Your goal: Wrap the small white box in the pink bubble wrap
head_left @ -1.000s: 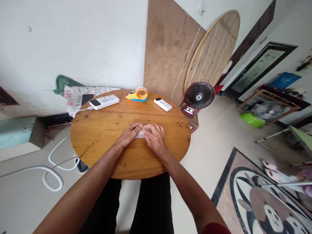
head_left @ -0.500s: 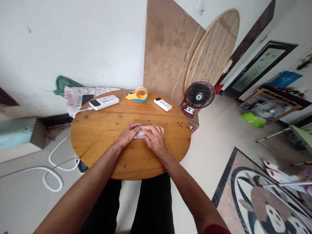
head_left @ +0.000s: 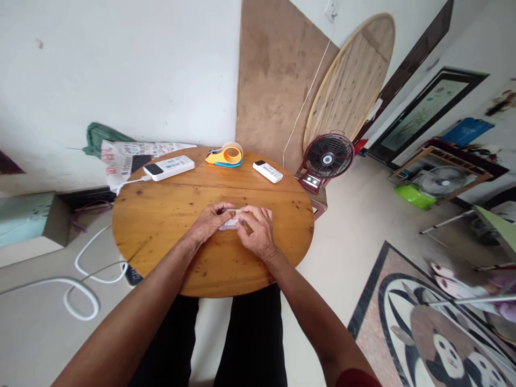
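On the round wooden table [head_left: 155, 215], both hands meet around a small, flat, whitish see-through packet [head_left: 229, 224]. Its left end is gripped by my left hand [head_left: 208, 221], with the thumb on top. Over the right end, my right hand [head_left: 258, 230] has its fingers bent, and thumb and forefinger pinch close to the packet's middle. Much of the packet is hidden beneath the fingers, so its exact kind is unclear. Beyond the hands lies an orange and blue tape dispenser [head_left: 220, 157] with a roll of clear tape.
At the table's back left lies a white device [head_left: 171, 167] with a dark end and a cable. A smaller white device [head_left: 268, 171] lies back right. A dark red fan [head_left: 328, 158] stands beyond the right edge. A printed sack [head_left: 116, 158] sits against the wall.
My right thumb and forefinger have shifted slightly on the packet, showing a little more of its top. The whole view has moved slightly; the things on the table stay put.
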`<state>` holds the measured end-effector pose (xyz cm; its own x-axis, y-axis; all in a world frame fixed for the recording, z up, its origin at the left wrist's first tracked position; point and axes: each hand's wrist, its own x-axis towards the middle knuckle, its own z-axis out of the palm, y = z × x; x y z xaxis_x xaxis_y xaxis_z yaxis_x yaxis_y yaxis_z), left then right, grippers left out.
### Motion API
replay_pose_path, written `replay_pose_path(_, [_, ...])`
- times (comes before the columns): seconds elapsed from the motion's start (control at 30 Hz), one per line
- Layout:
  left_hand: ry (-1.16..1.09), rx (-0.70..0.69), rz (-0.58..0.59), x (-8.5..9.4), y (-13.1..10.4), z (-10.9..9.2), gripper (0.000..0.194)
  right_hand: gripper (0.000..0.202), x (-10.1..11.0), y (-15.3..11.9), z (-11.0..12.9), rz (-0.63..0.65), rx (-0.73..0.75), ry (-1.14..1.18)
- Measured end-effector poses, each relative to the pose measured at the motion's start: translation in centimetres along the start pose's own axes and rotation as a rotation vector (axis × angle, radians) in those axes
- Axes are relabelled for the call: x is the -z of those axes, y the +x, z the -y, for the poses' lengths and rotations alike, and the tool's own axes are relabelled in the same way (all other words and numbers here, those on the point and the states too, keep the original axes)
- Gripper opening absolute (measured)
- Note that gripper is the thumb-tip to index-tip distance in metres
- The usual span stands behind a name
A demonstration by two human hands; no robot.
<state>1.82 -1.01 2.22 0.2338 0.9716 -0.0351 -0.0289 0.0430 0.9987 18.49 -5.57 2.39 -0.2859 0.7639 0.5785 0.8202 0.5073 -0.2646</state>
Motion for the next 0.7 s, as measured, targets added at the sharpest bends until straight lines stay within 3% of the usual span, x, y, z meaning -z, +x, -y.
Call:
replay_pose_path(0.23, [0.009, 0.044, 0.021, 0.1, -0.6, -0.5, 0.057, 0.027, -0.5, 0.3, -1.1, -0.126, -0.154, 0.246])
replay_pose_path(0.43, [-0.036, 0.026, 0.051, 0.1, -0.5, -0.2, 0.059, 0.026, -1.8, 0.7, -1.6, -0.072, -0.338, 0.519])
replay_pose_path(0.57, [-0.029, 0.024, 0.067, 0.2, -0.4, 0.1, 0.06, 0.042, -1.3, 1.2, -1.9, -0.075, -0.455, 0.634])
replay_pose_path(0.7, [-0.042, 0.014, 0.071, 0.1, -0.2, 0.2, 0.06, 0.033, 0.3, 2.2, -2.3, 0.135, -0.412, 0.637])
